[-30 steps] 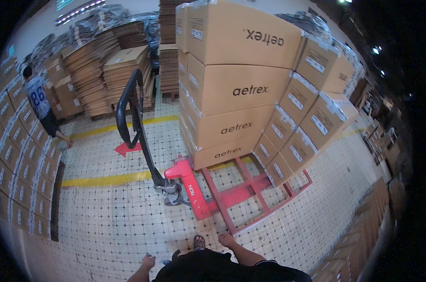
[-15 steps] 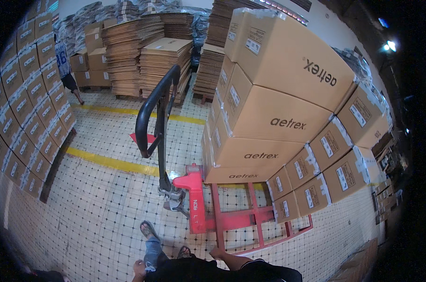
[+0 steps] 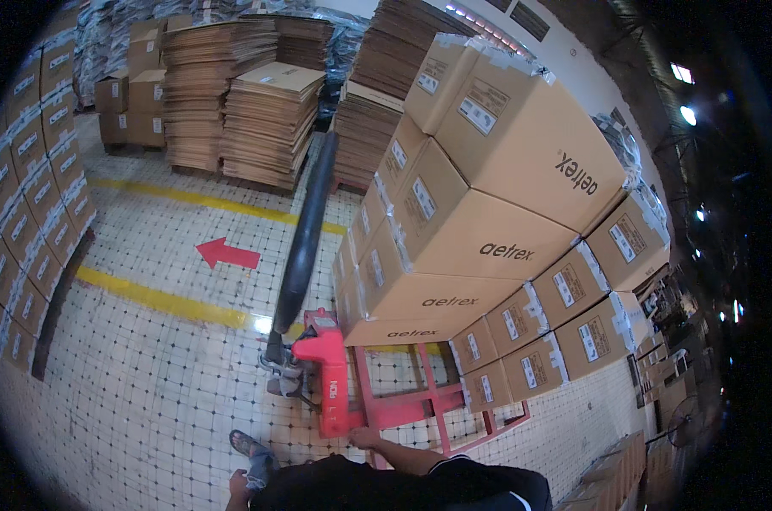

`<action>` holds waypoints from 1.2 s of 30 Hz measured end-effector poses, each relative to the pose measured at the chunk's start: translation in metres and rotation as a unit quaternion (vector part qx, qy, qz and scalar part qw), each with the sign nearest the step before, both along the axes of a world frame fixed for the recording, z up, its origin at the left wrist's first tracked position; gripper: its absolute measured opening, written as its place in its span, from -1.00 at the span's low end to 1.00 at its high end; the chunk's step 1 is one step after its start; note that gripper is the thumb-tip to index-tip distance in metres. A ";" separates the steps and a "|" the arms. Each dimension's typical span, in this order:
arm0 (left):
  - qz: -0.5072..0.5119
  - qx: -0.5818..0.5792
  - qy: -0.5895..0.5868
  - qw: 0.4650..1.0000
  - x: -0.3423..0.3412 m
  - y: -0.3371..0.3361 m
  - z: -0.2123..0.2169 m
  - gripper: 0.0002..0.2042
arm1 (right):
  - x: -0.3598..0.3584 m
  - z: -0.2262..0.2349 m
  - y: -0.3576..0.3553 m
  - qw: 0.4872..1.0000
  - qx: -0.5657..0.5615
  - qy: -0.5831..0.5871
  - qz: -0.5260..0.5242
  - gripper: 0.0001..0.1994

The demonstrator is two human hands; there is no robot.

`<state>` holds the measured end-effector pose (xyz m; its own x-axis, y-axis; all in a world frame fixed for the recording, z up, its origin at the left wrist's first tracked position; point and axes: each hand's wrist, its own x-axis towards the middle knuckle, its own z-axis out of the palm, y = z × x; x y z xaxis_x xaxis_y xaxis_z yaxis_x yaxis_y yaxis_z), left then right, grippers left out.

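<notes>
My right hand (image 3: 365,438) hangs low with its fingers curled, and nothing shows in it. In the picture it lies beside the lower end of the red pallet jack body (image 3: 332,383); contact cannot be made out. My left hand (image 3: 239,482) is down by my jeans leg, fingers loosely curled and no object visible in them. The jack's black handle (image 3: 305,238) stands upright in front of me, untouched by either hand. Behind the jack, a red metal pallet frame (image 3: 441,404) carries tall stacked brown cartons (image 3: 479,230) and a lower stepped row of taped cartons (image 3: 535,370).
Another carton stack (image 3: 28,204) on a pallet stands at the left. Flattened cardboard piles (image 3: 266,119) line the back, near wrapped bundles. Yellow lines (image 3: 160,302) and a red arrow (image 3: 228,254) mark the tiled floor. A fan (image 3: 682,422) and more cartons stand at the lower right.
My view has shifted, sliding the scene mostly leftward, and the handle now appears nearly edge-on. The person at the back left is out of view. The whole red arrow now shows.
</notes>
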<state>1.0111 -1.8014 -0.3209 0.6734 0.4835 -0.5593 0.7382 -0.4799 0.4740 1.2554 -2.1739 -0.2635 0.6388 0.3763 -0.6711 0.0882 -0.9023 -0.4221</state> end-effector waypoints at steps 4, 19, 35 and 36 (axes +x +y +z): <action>0.244 -0.187 -0.171 0.936 0.037 0.038 0.004 -0.75 | 0.099 0.096 0.066 0.937 0.223 -0.150 -0.222 -0.74; 0.371 -0.035 -0.008 0.928 -0.030 0.145 0.016 -0.54 | 0.199 0.630 0.364 0.751 0.321 -0.492 0.303 -0.72; 0.311 -0.171 0.017 0.935 -0.015 0.009 0.041 -0.47 | 0.158 0.584 0.446 0.586 0.068 -0.212 0.779 -0.49; 0.284 -0.132 -0.005 0.950 -0.015 0.008 0.039 -0.45 | 0.162 0.584 0.452 0.570 0.106 -0.217 0.785 -0.49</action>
<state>0.9959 -1.7938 -0.2817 0.3518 0.6138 -0.7068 0.8372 0.1314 0.5309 1.4176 -1.7221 0.3201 -0.5091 0.7564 -0.4108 0.8547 0.5007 -0.1372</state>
